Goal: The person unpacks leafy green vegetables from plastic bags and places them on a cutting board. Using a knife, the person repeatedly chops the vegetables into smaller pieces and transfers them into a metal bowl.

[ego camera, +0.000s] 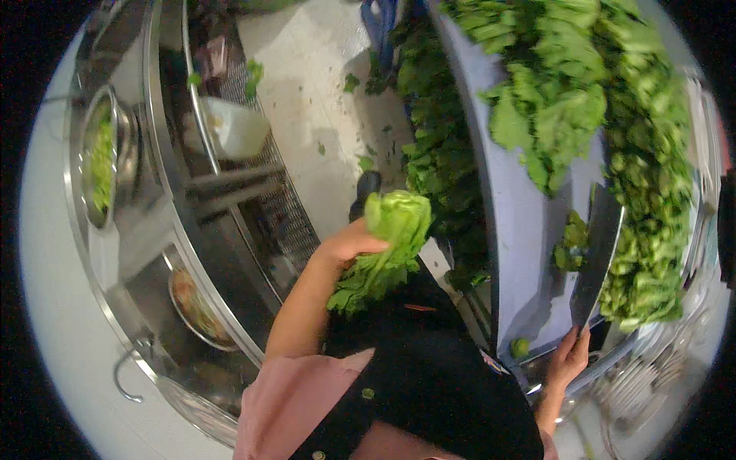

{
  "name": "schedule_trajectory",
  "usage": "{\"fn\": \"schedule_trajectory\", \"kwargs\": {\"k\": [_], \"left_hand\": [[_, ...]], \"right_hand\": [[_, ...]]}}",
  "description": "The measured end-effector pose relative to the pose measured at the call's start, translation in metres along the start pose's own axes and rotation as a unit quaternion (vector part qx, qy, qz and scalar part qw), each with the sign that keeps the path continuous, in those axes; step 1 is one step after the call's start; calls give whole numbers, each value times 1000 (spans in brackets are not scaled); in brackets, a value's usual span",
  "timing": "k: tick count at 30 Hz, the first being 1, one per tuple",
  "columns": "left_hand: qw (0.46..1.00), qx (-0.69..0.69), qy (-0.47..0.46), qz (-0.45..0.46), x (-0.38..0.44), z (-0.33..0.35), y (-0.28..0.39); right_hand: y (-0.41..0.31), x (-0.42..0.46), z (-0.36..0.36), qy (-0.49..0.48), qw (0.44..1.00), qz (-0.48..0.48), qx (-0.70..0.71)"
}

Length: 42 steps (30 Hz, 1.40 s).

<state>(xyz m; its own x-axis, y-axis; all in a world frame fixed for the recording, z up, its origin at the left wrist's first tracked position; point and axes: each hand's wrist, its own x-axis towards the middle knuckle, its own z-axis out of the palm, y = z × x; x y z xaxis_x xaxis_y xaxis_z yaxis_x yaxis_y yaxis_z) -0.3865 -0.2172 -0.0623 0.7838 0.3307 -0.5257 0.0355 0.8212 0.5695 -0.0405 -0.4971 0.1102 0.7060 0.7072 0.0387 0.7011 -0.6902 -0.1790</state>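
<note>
My left hand (355,241) grips a head of leafy green lettuce (399,224) in front of my black apron, its ragged leaf tips hanging downward. On the right, my right hand (566,353) is closed around the handle of a wide-bladed kitchen knife (598,264). The knife's handle is mostly hidden by my fingers. Its blade stands over a pale cutting board (517,218), apart from the lettuce in my left hand. Near the blade lies a small leafy scrap (572,244), and a lettuce piece (520,347) rests at the board's near end.
More lettuce heads (552,92) lie on the board's far part, with a long row (644,218) along its right. Dark leafy greens (440,144) fill the space below its left edge. Leftward are a metal bowl of greens (100,167), a sink (230,374) and a white tub (238,129). Forks (644,385) lie lower right.
</note>
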Motion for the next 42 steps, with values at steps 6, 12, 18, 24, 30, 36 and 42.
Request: {"fn": "schedule_trajectory", "kwargs": {"k": [6, 12, 18, 24, 30, 36, 42], "left_hand": [[997, 41, 46, -52, 67, 1, -55], [939, 340, -52, -8, 137, 61, -90], [826, 550, 27, 118, 225, 173, -131], [715, 676, 106, 143, 294, 196, -179], [629, 769, 41, 112, 286, 164, -206], [646, 753, -116, -42, 217, 116, -117], [700, 673, 209, 114, 114, 105, 93]], "right_hand": [[1, 1, 21, 42, 992, 38, 110], [-6, 25, -1, -57, 984, 146, 85], [47, 40, -6, -37, 991, 108, 76], [8, 40, 3, -41, 984, 105, 140], [7, 37, 1, -104, 979, 75, 162], [15, 46, 0, -139, 984, 8, 114], [-6, 52, 8, -92, 975, 56, 194]]}}
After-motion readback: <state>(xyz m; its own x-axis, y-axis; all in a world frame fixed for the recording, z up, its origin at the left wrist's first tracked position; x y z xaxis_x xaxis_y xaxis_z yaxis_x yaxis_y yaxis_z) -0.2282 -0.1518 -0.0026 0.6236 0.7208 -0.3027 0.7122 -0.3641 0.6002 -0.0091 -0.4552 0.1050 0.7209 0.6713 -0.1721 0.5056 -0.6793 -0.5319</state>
